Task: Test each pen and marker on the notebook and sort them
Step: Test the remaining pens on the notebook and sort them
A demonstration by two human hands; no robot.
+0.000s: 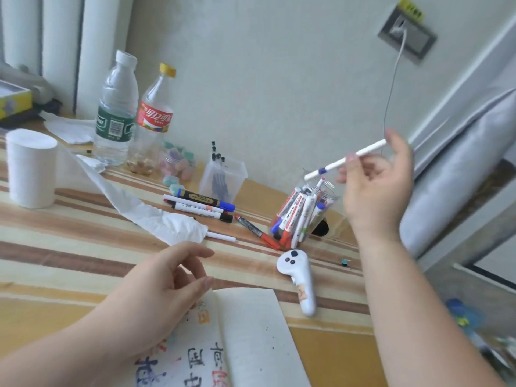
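Striped tabletop (69, 263) in tan and brown, against a pale wall with a socket plate at upper right of the frame

- Pen (346, 160), white with a purple band: pinched between thumb and fingers of the right hand (374, 180), remaining fingers spread loose; held in the air at right centre of the frame, directly above the clear jar of markers (303, 216). Long axis slants from upper right down to lower left, lower end nearest the jar mouth. Judged: either just drawn from the jar or about to be dropped in; the jar lies straight below, the notebook well down and to the left.
- Notebook (251, 339): open at bottom centre; left page carries coloured test strokes and handwritten characters, not legible; right page nearly blank with small dots.
- Left hand (167, 277): rests on the notebook's upper left corner, fingers loosely curled, holding nothing; nearer the notebook than the right.
- Loose markers (201, 206): a group lying flat mid-frame, blue and black caps; label print too small to read. One red marker (255, 230) lies beside the jar.
- White controller (297, 277): between notebook and jar.
- Bottles at upper left: one with a green label (114, 107), one with a red Coca-Cola label in Chinese (155, 115).
- Tissue roll (30, 169), left edge, tail trailing rightward
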